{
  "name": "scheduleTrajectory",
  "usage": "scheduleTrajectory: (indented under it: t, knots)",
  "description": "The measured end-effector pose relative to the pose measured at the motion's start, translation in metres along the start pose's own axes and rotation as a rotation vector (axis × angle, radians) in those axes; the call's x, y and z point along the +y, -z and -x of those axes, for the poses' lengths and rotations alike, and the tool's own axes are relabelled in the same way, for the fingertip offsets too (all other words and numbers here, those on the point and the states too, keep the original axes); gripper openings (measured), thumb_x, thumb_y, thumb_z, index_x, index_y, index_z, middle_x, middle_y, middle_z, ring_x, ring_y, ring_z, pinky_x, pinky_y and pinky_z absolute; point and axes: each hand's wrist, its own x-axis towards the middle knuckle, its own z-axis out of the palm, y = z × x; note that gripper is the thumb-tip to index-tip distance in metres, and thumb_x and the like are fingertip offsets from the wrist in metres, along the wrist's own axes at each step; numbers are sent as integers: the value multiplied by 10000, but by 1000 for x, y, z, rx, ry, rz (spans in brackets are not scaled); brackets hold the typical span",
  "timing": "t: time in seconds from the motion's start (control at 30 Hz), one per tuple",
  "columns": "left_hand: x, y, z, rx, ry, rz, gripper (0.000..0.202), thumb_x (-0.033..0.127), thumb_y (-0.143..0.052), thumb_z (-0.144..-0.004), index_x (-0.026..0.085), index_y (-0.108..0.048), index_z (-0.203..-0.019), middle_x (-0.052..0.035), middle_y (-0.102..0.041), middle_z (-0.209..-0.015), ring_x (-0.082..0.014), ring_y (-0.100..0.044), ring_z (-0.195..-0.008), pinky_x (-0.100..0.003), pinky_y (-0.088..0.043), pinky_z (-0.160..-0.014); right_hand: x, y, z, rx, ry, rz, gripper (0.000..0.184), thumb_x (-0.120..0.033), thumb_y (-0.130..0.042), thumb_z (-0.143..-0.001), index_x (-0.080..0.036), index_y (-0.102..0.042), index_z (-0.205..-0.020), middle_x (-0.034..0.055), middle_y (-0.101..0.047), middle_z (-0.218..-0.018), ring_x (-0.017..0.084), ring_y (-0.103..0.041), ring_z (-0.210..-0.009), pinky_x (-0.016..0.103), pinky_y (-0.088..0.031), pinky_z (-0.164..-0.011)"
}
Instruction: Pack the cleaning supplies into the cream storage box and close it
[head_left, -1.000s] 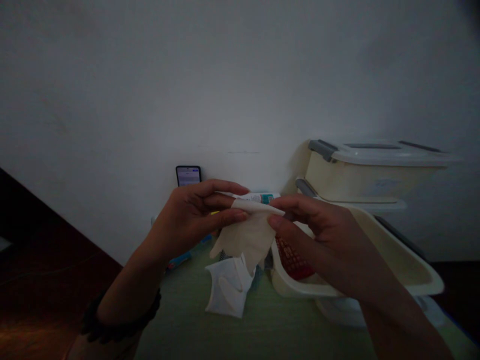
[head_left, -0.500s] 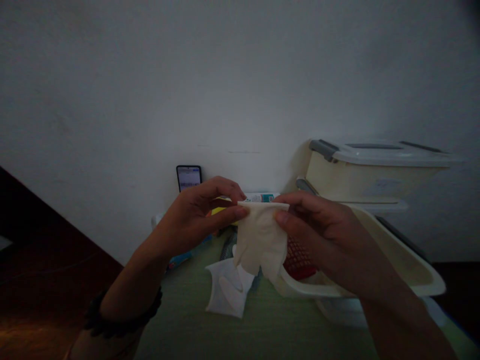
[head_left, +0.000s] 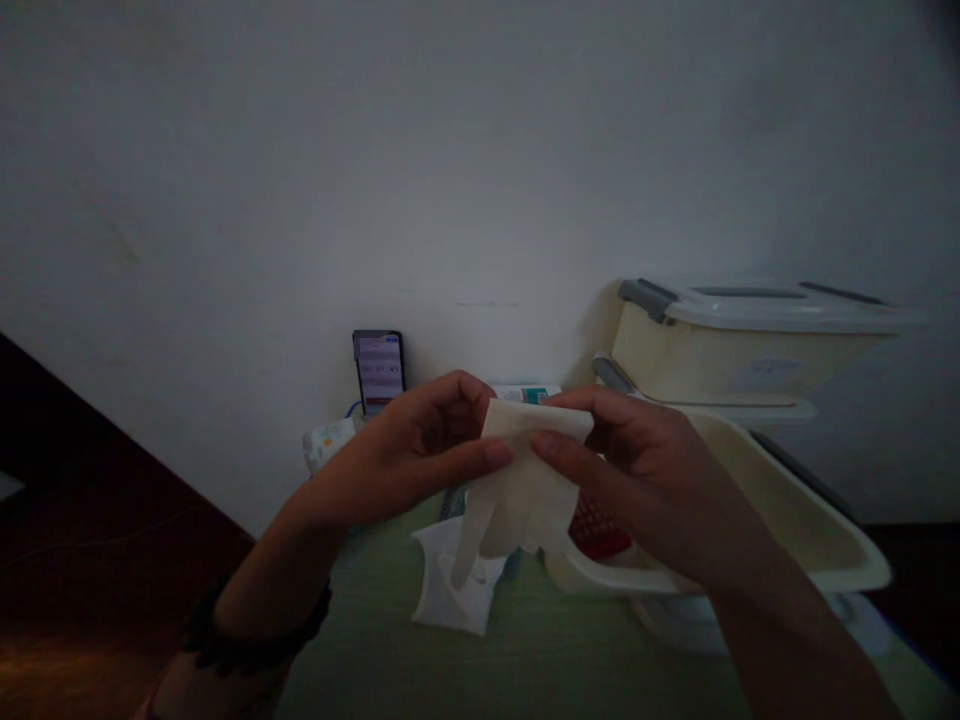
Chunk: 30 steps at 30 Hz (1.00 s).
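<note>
From the head view I have both bare hands on one thing, a pale glove (head_left: 529, 490), raised in front of me above the desk (head_left: 390, 620). My left hand (head_left: 405, 450) pinches it near its top left corner, thumb laid flat across the near face and the other fingers curled behind. My right hand (head_left: 641, 465) grips the upper right part the same way — its thumb tip comes near the left one, with only a little fabric between them. The top edge runs almost level, and the glove's fingers hang down loosely, one longer strip dangling at the left.

Below that strip I see a white wrapper (head_left: 454, 612) lying on the green desk top; whether the two touch I cannot tell. To the right stands an open cream bin (head_left: 645, 578) with a red gridded piece (head_left: 600, 535) showing inside, partly hidden by my right hand. A lidded box (head_left: 720, 365) sits behind it, by the wall (head_left: 480, 180). A phone (head_left: 381, 365) leans upright there, beyond my left hand — and a dark beaded bracelet (head_left: 251, 655) circles my left wrist.
</note>
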Motion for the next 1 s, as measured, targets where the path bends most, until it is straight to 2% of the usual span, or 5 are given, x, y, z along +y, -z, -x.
scheduleTrajectory:
  t: [0.17, 0.3, 0.57, 0.77, 1.0]
  knots:
    - [-1, 2, 0, -182, 150, -106, 161, 103, -612, -824, 158, -582, -972, -27, -691, -961, -131, -643, -907, -220, -508, -776, 0, 5, 0, 33, 38, 16, 249, -422, -578, -851, -218, -642, -980, 0, -667, -722, 118, -594, -561, 212, -437, -456]
    - [-2, 2, 0, -190, 164, -164, 182, 120, -639, -805, 154, -577, -973, -42, -691, -1022, -153, -640, -973, -255, -497, -846, -2, 8, -2, 69, 91, 78, 235, -390, -568, -866, -197, -667, -955, -4, -659, -691, 109, -576, -567, 211, -443, -492]
    - [-5, 0, -2, -173, 165, -127, 231, 126, -668, -780, 155, -589, -995, -40, -701, -993, -150, -651, -918, -243, -503, -794, -6, 9, -3, 103, 107, 126, 235, -382, -541, -883, -191, -663, -819, -32, -595, -610, 80, -498, -510, 183, -387, -440]
    - [-3, -5, -1, -251, 170, -167, 129, 149, -620, -822, 182, -673, -935, 3, -695, -913, -115, -635, -810, -181, -495, -701, -6, 8, -4, 175, 145, 91, 199, -341, -549, -883, -191, -667, -828, -33, -630, -641, 80, -540, -535, 170, -404, -450]
    - [-14, -7, -2, -125, 278, -7, 163, 196, -595, -846, 193, -644, -1002, -20, -697, -893, -125, -642, -764, -213, -515, -671, -6, 9, -7, 346, 224, 97, 145, -273, -561, -874, -205, -654, -787, -40, -632, -659, 81, -562, -568, 168, -416, -465]
